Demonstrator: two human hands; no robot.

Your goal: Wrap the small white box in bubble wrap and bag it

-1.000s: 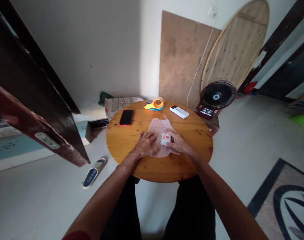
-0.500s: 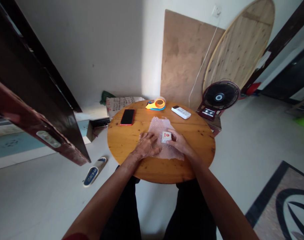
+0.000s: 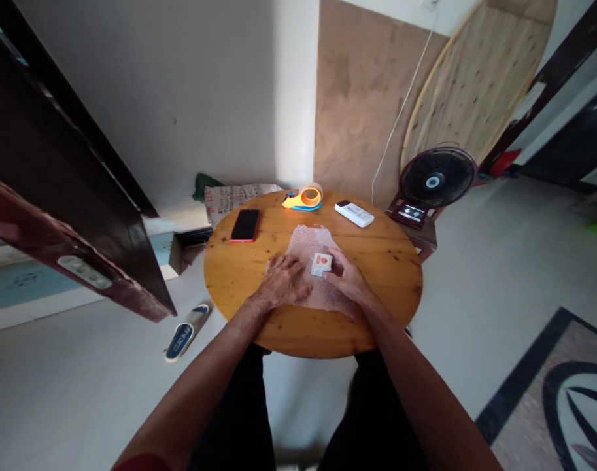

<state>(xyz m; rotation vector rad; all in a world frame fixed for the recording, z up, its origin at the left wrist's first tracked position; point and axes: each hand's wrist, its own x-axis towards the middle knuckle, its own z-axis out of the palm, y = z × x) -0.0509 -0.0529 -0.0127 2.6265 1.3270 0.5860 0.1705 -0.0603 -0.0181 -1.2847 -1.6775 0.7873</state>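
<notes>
A sheet of bubble wrap (image 3: 305, 243) lies in the middle of a round wooden table (image 3: 386, 261). On it rests a small white box with a red mark (image 3: 322, 263). My left hand (image 3: 282, 281) lies flat on the sheet's left side, fingers stretched out. My right hand (image 3: 348, 280) touches the box from the right with its fingertips, the fingers fairly straight and resting on the wrap.
At the table's far side lie a red-edged phone (image 3: 245, 225), an orange and blue tape dispenser (image 3: 304, 197) and a white remote (image 3: 354, 214). A floor fan (image 3: 435, 179) stands right of the table. A slipper (image 3: 186, 331) lies on the floor at left, a dark door beyond.
The box has slid slightly further onto the bubble wrap with my right hand. The camera view has shifted a little; my left hand stays on the sheet.
</notes>
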